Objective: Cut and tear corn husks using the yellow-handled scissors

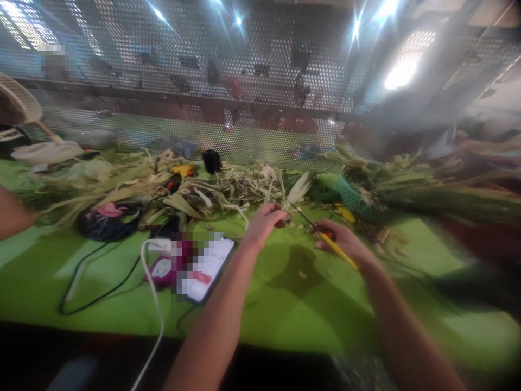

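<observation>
My right hand (340,239) is closed around a yellow-handled tool (340,251) with a thin dark shaft and a small red part by the fingers. Its tip points up and left, close to my left hand (268,218). The fingers of my left hand are pinched together, and what they hold is too small and blurred to make out. Just beyond both hands lies a heap of dry, pale husk-like leaves (252,182). One broad pale leaf (300,187) stands up above the tool's tip.
A phone (217,260) lies left of my left forearm, beside a purple item (163,271) and a white cable (157,309). A dark pouch-like thing (106,221) sits farther left. A green mesh basket (354,195) stands at right. Perforated metal screening (260,108) rises behind the green table (301,326).
</observation>
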`<state>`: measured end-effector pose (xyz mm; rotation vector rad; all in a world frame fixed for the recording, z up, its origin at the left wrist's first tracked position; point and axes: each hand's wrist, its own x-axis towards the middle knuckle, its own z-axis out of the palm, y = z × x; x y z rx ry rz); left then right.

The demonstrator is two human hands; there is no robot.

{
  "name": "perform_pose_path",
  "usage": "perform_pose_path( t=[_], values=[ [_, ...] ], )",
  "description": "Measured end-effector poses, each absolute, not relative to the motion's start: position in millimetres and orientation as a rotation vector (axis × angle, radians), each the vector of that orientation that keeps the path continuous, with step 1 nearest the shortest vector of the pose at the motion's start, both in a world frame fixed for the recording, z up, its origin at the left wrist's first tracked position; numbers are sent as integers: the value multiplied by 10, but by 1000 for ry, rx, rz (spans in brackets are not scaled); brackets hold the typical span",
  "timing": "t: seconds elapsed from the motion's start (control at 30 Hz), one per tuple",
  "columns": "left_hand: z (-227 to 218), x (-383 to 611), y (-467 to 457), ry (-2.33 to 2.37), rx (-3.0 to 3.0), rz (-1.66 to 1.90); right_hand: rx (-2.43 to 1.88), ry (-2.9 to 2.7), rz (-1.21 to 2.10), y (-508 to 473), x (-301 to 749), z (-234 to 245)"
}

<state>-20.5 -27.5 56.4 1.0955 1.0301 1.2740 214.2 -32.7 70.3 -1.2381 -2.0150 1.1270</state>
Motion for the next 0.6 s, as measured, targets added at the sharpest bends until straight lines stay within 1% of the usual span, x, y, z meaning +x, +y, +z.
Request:
perform_pose_path(
  t=[0.4,0.6],
  values=[
    [523,-220,-246,1021,1094,1261,-1228,-1954,1177,-312,2118,691],
    [532,-210,-240,1035,1013,1342,-1294,-2019,943,-267,2161,638]
  ],
)
